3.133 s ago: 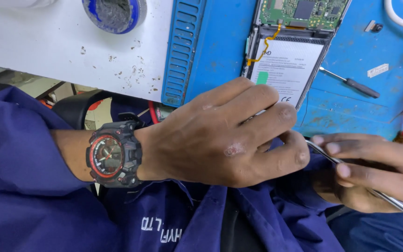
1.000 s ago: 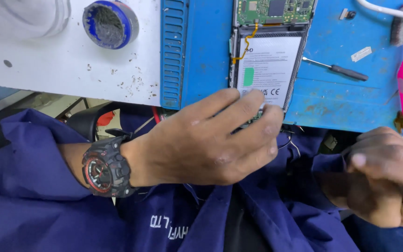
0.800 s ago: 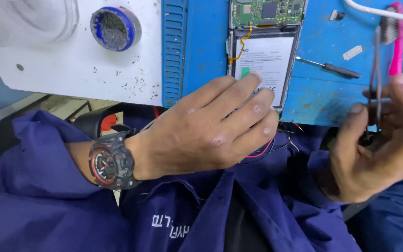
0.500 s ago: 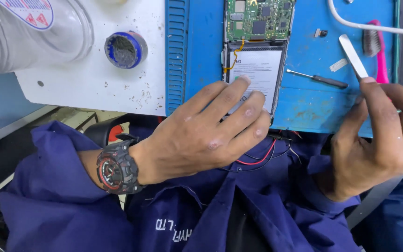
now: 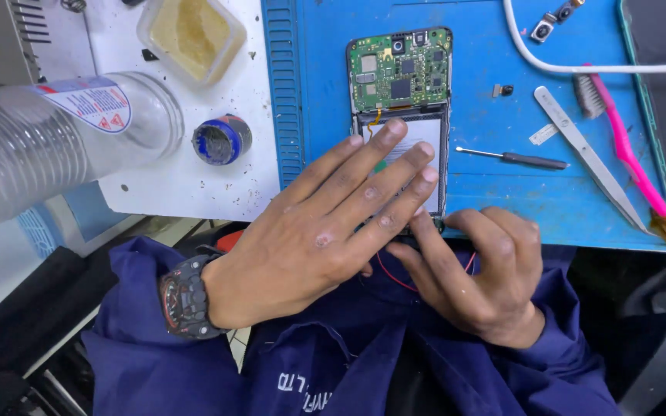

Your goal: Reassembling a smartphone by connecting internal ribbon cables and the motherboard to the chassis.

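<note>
Head view: we see an opened phone (image 5: 401,100) lying back-up on the blue mat (image 5: 487,192), green circuit board above the white battery. Our left hand (image 5: 325,231) lies flat with fingers spread over the phone's battery. Our right hand (image 5: 475,273), fingers curled, touches the phone's lower edge, gripping nothing we can see. Right of the phone lie a small screwdriver (image 5: 514,159), tweezers (image 5: 591,158) and a pink brush (image 5: 626,150).
</note>
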